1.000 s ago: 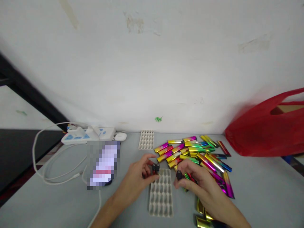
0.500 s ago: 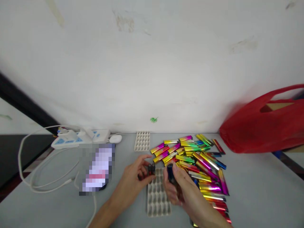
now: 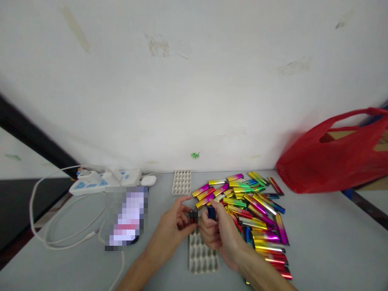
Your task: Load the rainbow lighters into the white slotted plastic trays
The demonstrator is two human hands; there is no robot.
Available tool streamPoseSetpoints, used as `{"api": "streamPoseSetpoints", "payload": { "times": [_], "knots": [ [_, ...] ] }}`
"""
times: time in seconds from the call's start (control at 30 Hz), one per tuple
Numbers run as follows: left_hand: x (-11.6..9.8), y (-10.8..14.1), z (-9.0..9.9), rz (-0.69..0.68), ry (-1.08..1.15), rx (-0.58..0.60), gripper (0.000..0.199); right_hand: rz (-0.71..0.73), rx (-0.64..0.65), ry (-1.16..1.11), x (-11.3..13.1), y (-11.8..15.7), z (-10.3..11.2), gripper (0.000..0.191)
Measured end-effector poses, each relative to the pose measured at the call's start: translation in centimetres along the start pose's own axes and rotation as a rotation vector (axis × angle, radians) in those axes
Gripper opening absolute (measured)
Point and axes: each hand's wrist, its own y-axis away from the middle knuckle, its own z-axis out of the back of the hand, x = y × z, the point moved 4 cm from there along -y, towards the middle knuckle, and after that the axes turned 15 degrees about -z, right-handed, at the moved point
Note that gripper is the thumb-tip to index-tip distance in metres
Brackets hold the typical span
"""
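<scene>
My left hand (image 3: 174,226) is closed around two upright lighters (image 3: 193,215) side by side; their black tops show between thumb and fingers, over the far left corner of the near tray. In my right hand (image 3: 222,236), fingers curled and thumb up, is a dark blue shiny lighter (image 3: 211,213), mostly hidden by the grip. Beneath both hands lies a whitish tray (image 3: 203,258) with rows of oval slots. A loose pile of metallic lighters (image 3: 239,202) in yellow, purple, green, red and blue spreads beyond and to the right of my right hand.
A second slotted tray (image 3: 182,182) lies near the wall. At left are a white power strip (image 3: 104,181) with cables, a small white case (image 3: 148,180) and a blurred phone (image 3: 127,218). A red bag (image 3: 327,161) stands at the right.
My right hand has moved left with the dark blue lighter, closer to my left hand. My left hand keeps its hold on the pair. The camera view has shifted slightly.
</scene>
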Motion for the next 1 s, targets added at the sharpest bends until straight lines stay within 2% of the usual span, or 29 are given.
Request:
{"api": "streamPoseSetpoints", "payload": {
  "times": [0.27,0.43,0.63,1.0],
  "knots": [
    [0.37,0.08,-0.11,-0.016,-0.002,-0.011,0.073,-0.036,-0.096,0.039,-0.69,0.60,0.16,0.051],
    [0.17,-0.03,-0.14,-0.008,0.009,-0.005,0.073,-0.020,-0.085,0.042,-0.74,0.56,0.17,0.055],
    [0.03,0.05,-0.08,-0.013,-0.007,-0.004,0.073,-0.047,-0.041,0.060,-0.65,0.53,0.38,0.071],
    [0.41,0.03,-0.05,-0.013,-0.015,-0.002,0.073,-0.019,-0.031,0.066,-0.46,0.70,0.18,0.065]
  ]
}}
